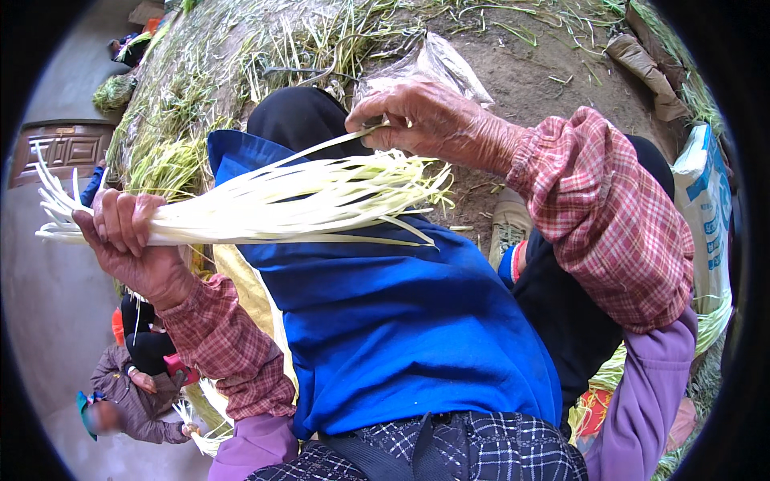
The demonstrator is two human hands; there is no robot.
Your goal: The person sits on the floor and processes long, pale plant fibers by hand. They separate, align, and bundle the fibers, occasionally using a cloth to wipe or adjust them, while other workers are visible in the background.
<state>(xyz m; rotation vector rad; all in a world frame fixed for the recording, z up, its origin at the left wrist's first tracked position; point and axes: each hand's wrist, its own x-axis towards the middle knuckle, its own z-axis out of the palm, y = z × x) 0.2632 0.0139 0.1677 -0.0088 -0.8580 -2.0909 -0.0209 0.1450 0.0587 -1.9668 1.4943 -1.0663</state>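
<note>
My left hand [135, 240] is closed around a bundle of long, pale yellow-white leafy stalks [289, 201], near their white ends. The bundle lies crosswise above the blue apron [409, 318] on my lap, its loose yellowish tips towards the right. Above those tips, my right hand [415, 120] pinches the end of a single pale leaf [325, 144] between thumb and fingers. That leaf slants back down to the bundle. Both forearms wear red plaid sleeve covers.
Cut green leaves [180, 102] litter the earthen ground ahead. A crumpled plastic bag [445, 66] lies beyond my right hand. At right stands a white and blue sack [704, 210]. Another person [138, 385] sits at lower left holding similar stalks [207, 439]; more people are farther off.
</note>
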